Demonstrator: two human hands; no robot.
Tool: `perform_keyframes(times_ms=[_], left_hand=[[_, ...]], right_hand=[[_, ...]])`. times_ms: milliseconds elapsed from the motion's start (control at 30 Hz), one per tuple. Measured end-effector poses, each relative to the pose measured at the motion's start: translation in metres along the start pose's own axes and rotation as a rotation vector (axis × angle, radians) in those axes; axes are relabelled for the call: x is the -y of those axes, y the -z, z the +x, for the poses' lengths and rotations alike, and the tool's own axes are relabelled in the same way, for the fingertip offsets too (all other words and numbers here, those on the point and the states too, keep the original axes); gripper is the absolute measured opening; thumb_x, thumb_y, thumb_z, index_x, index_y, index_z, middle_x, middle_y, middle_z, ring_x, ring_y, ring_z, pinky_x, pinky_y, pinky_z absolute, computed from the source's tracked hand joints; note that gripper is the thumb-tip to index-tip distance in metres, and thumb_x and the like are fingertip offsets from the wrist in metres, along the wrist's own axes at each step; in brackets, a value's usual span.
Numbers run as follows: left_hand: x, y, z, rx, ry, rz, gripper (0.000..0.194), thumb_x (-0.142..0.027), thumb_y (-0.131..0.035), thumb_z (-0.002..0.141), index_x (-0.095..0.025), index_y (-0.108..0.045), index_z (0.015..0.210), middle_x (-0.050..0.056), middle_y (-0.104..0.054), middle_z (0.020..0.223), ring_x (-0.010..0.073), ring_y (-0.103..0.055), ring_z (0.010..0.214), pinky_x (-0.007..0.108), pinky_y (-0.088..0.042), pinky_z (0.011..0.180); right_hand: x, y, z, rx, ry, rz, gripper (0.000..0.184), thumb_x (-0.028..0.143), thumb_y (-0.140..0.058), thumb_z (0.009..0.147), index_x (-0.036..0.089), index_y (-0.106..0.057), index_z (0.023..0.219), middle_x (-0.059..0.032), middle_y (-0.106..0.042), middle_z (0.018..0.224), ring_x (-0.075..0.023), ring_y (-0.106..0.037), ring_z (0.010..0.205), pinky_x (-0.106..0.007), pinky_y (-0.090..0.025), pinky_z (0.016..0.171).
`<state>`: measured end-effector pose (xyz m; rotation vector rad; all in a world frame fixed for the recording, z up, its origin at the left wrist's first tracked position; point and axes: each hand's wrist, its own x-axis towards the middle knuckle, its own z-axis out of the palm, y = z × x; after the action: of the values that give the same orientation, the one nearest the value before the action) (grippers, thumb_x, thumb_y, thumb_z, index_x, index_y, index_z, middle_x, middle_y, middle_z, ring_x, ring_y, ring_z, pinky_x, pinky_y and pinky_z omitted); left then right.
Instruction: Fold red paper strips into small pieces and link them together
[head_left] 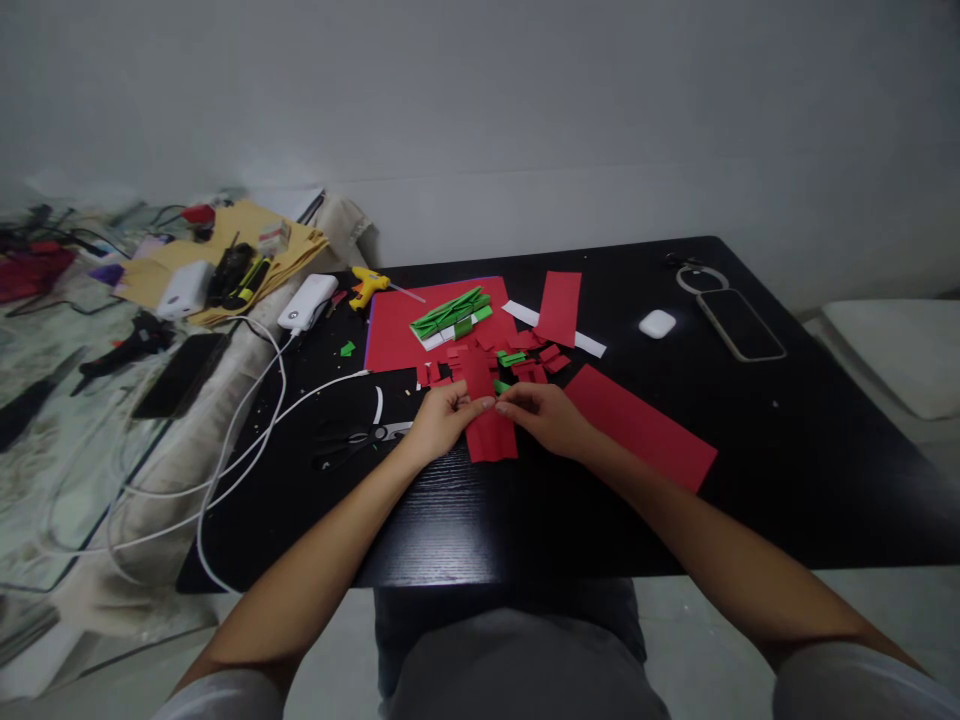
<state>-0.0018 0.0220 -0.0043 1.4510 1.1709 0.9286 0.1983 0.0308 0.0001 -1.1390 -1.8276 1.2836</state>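
Between my two hands is a red paper strip [493,439] with crease lines across its lower part. My left hand [442,418] pinches its left side, thumb lying over the front. On the other side my right hand [546,415] has thumb and fingertips pressed together at the strip's right edge. Just behind lie several small folded red paper pieces [555,358] and a few green ones [512,358]. Scissors [367,436] with dark handles rest left of my left hand. A larger red paper sheet [637,425] lies partly beneath my right forearm.
Folded green paper strips [450,312] sit on a red sheet [390,335] at the back. A yellow glue gun [367,286], a power bank [307,302] and white cables [281,400] are at left. A white case [657,323] and a phone [741,325] lie at right.
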Motion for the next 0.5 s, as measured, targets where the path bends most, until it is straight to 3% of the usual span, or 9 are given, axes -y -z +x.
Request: perform_keyframes(times_ms=[267,500], left_hand=[[0.0006,-0.0002,-0.0012,0.033,0.003,-0.043,0.030,-0.045,-0.076,0.078,-0.016,-0.067,0.075,0.000,-0.059,0.061,0.0157,-0.055,0.060,0.025,-0.040,0.053],[0.0027,-0.0034,-0.0023,0.012,-0.025,-0.057,0.031,-0.046,-0.073,0.081,-0.015,-0.068,0.079,0.000,-0.060,0.063,0.0140,-0.053,0.057,0.025,-0.039,0.052]], right_hand=[[0.0047,0.0031,-0.0013,0.016,0.006,-0.044,0.025,0.037,-0.058,0.090,0.017,-0.070,0.081,0.0006,-0.060,0.069,-0.0127,-0.048,0.062,-0.026,-0.035,0.059],[0.0037,0.0028,-0.0006,0.009,-0.015,0.025,0.027,0.039,-0.059,0.089,0.016,-0.068,0.078,0.0010,-0.057,0.067,-0.0128,-0.048,0.062,-0.026,-0.035,0.059]])
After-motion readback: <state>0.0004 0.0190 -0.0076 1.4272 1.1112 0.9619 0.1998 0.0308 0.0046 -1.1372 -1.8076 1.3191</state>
